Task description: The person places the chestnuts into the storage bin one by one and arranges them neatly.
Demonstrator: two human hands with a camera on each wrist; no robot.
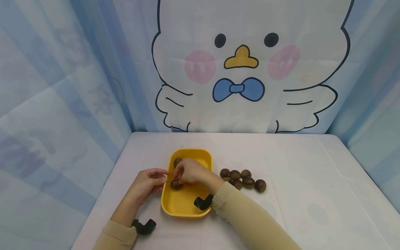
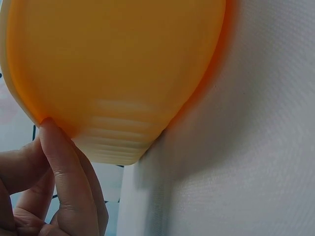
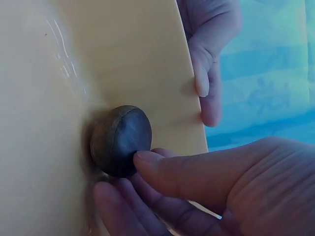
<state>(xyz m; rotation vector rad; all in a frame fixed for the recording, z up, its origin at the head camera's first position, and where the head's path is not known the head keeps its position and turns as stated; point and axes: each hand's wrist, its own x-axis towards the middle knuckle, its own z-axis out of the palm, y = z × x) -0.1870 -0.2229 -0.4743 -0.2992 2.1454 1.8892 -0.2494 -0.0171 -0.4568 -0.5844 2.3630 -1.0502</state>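
Note:
My right hand reaches into a yellow tray, thumb and fingers pinching a dark brown chestnut against or close to the tray's left wall. A second chestnut lies inside, near the far left corner, partly hidden by the right hand. At the tray's left side, my left hand holds the rim between thumb and fingers. The left wrist view shows these fingers against the tray's outer wall. Right of the tray, several more chestnuts sit grouped on the table.
A white cloth covers the table. Behind it hangs a curtain with a cartoon figure, and curtains close in both sides. Dark curved pieces are on the left wrist and the right wrist.

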